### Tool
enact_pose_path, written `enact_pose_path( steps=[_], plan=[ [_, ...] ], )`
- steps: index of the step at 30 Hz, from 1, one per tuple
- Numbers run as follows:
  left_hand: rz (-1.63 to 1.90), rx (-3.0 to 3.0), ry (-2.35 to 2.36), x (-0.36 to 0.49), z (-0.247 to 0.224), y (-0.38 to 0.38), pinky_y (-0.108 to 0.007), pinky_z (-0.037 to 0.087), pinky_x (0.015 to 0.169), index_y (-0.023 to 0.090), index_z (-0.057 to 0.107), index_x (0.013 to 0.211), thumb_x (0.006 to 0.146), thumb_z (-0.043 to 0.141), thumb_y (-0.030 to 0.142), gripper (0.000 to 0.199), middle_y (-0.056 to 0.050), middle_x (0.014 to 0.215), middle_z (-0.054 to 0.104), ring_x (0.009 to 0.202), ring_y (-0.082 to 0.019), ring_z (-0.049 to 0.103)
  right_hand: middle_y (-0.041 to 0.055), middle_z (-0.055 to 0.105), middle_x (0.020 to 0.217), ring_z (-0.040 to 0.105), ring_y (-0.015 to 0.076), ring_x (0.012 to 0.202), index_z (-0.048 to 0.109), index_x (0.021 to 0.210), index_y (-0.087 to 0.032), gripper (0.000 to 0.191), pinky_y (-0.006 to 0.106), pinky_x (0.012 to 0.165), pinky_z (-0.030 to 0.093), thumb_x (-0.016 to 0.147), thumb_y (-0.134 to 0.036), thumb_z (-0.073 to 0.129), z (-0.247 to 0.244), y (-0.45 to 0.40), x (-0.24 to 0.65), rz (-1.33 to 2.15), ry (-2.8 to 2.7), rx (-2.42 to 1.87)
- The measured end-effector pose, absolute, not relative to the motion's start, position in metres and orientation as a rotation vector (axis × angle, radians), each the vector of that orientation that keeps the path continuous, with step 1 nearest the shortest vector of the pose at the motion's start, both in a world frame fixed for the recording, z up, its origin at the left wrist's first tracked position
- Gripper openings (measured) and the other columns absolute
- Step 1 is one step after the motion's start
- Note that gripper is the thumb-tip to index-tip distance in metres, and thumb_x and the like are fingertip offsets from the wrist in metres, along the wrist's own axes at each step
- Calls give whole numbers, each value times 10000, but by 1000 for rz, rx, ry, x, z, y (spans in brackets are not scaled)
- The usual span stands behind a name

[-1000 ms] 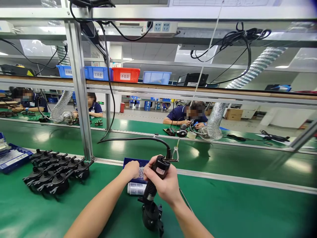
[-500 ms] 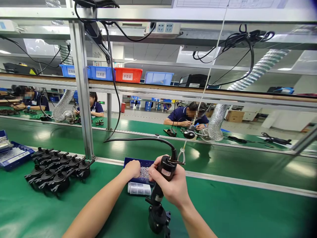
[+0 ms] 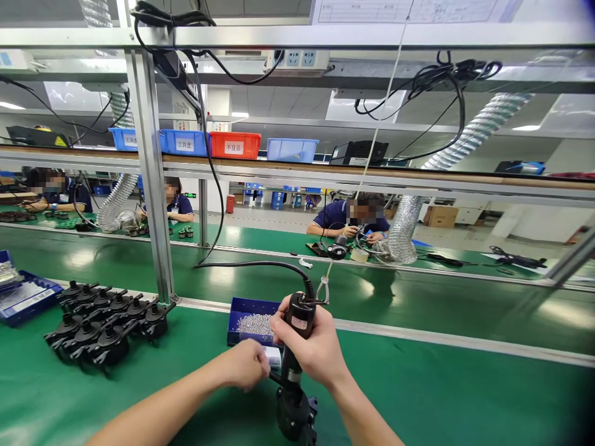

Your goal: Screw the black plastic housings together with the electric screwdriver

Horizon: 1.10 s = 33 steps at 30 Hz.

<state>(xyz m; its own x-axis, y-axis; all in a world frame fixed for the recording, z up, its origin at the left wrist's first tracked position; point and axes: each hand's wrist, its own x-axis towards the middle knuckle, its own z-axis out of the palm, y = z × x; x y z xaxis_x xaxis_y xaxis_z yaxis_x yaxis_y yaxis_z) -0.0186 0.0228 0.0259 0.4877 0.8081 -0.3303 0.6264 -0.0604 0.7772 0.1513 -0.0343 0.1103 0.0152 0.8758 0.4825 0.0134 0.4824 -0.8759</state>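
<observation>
My right hand (image 3: 320, 347) is wrapped round a black electric screwdriver (image 3: 300, 316), which stands upright with its cord at the top. Its lower end meets a round black plastic part (image 3: 292, 415) on the green mat. My left hand (image 3: 248, 365) is closed, fingertips together, beside the part's short arm; anything in the fingers is hidden. Behind the hands, a blue bin (image 3: 235, 316) holds many small silvery screws (image 3: 255, 324). A white label roll (image 3: 273, 356) lies in front of the bin, partly covered by my left hand.
Several similar black parts (image 3: 109, 337) stand in rows at the left, with blue trays (image 3: 32, 310) beyond them. A metal post (image 3: 151, 186) rises behind. The screwdriver's cord (image 3: 255, 264) and a hanging line (image 3: 379, 124) run above the bench. Several co-workers sit across the line.
My left hand has come out of the screw bin towards me, down beside the screwdriver's lower end. My right hand still grips the screwdriver over the black part. The view has shifted slightly.
</observation>
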Motion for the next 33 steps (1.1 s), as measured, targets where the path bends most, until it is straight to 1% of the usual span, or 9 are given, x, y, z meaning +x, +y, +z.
enact_pose_path(
  steps=[2,5,10,16,20,23,25,29,33],
  plan=[
    [109,1619,1173,-19,13,14,-272,414,440,213,589,695,821,680,309,183,15,593,582,411,-131,497,7,713,744,674,195,591,684,947,-228,322,326,594,603,878,-478,875,111,-36,151,841,-1361,-847],
    [32,1459,1130,-14,-3,15,-235,411,407,209,552,676,788,719,334,237,13,607,596,405,-113,513,11,720,741,685,196,587,674,954,-228,337,330,597,612,865,-468,894,111,-37,152,876,-1355,-838],
    [-20,1287,1015,-6,-17,20,-200,406,372,208,535,674,748,771,314,269,8,587,591,415,-127,557,6,721,735,707,202,600,670,963,-233,327,331,611,630,897,-480,875,109,-36,156,886,-1380,-834],
    [-64,1123,899,-5,-18,18,-163,289,335,220,471,659,768,772,287,327,10,539,544,381,-110,470,-1,712,725,698,197,595,664,955,-236,323,323,597,619,904,-480,869,109,-37,157,881,-1395,-832],
    [-62,1100,881,-10,-12,21,-162,258,331,216,516,683,761,798,276,298,8,543,552,384,-108,457,-3,710,727,697,192,601,666,949,-235,296,315,600,611,907,-448,867,111,-39,155,880,-1389,-826],
    [-45,1145,895,-16,-3,23,-167,288,336,196,626,745,718,857,269,244,5,552,586,399,-112,475,-9,708,726,694,190,601,664,952,-238,273,315,607,608,915,-425,859,112,-40,154,872,-1382,-827],
    [-38,1192,902,-19,4,22,-176,315,339,184,674,759,680,894,277,252,5,561,608,399,-107,476,-8,716,728,692,191,596,660,960,-240,272,317,601,606,918,-422,857,111,-39,154,876,-1381,-812],
    [-1,1285,929,-22,11,14,-200,357,369,189,667,704,590,997,351,384,23,562,619,405,-89,463,-3,724,732,698,187,591,655,971,-235,284,312,590,610,922,-420,865,108,-35,157,915,-1392,-767],
    [121,1396,956,-18,-1,6,-229,295,403,209,645,717,545,1053,536,551,48,543,588,406,-100,463,-1,724,745,695,182,592,657,976,-230,287,311,594,610,921,-417,868,105,-33,158,929,-1376,-749]
  ],
)
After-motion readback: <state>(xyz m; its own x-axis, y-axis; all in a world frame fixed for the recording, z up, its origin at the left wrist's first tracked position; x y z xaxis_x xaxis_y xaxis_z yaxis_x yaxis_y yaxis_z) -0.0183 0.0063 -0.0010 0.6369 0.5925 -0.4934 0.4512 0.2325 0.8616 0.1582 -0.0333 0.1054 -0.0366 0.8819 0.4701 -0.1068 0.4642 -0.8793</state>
